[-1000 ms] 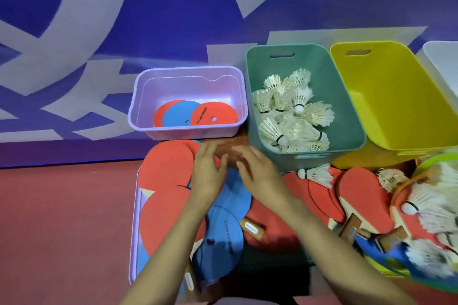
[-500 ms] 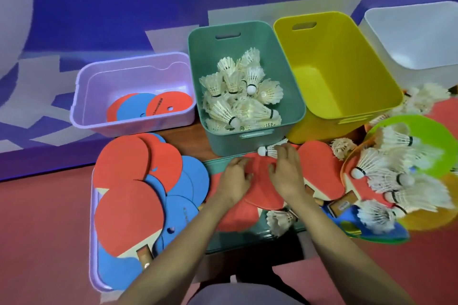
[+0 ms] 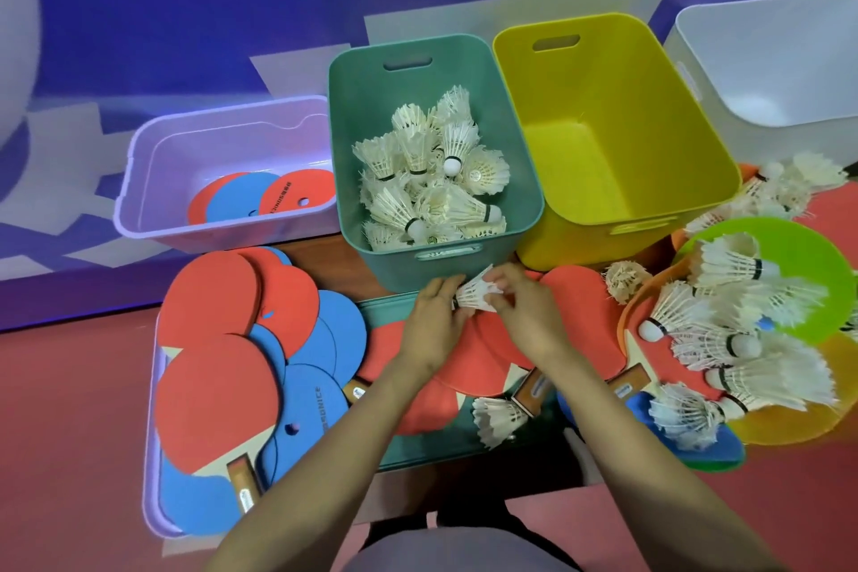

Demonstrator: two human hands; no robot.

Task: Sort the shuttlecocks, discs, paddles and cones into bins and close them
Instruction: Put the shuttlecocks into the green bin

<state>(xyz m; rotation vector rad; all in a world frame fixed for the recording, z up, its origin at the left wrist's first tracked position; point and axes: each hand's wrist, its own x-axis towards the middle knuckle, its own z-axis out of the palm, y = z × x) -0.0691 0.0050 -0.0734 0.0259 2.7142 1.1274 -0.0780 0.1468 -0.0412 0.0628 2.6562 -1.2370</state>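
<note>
Shuttlecock point(image 3: 476, 295): held between my two hands, just above the red paddles point(image 3: 575, 311).
Left hand point(image 3: 429, 330): fingers pinch the cork end.
Right hand point(image 3: 529, 316): fingers curl on the feathers.
Long axis: roughly left to right, with the feathers right and slightly far.
Green bin point(image 3: 394, 267): just beyond my fingers on the far side and holding a heap of shuttlecocks. Both hands are about equally near, so I judge it needs a short lift over the near wall.

The white bin point(image 3: 766, 74) at two o'clock runs off the right edge. The loose shuttlecocks point(image 3: 743, 339) at three o'clock smear into blur; I cannot count them. At centre the left hand point(image 3: 432, 330) hides the cork of the shuttlecock point(image 3: 473, 295) that the right hand point(image 3: 529, 316) also pinches. Paddles point(image 3: 580, 316) bury most of the teal lid point(image 3: 408, 451) at six o'clock. Handle labels are too small to read.
</note>
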